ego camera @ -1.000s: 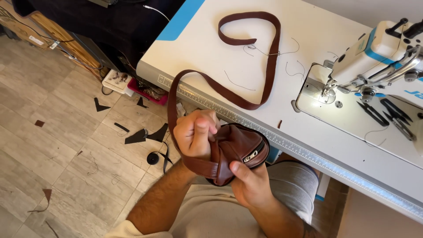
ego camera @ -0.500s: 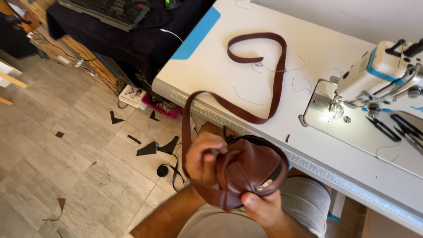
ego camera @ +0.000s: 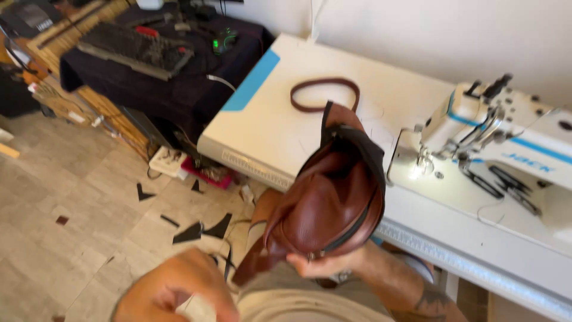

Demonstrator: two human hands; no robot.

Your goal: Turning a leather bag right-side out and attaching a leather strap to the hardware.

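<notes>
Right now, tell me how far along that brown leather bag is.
Looks done: the brown leather bag is fully shaped, with a closed zipper running along its side and a strap attached, its loop lying on the white sewing table. In hand: the right hand holds it up from below, off the table; the left hand is blurred and apart from it. What is left cannot be told; the sewing machine has nothing under its needle.

You see a reddish-brown leather bag (ego camera: 328,203) with a black zip line and dark strap (ego camera: 325,95), a white table (ego camera: 268,128) with one blue stripe, a white sewing machine (ego camera: 506,134) striped blue, and beige floor tiles (ego camera: 71,197) flecked with black scraps.
</notes>
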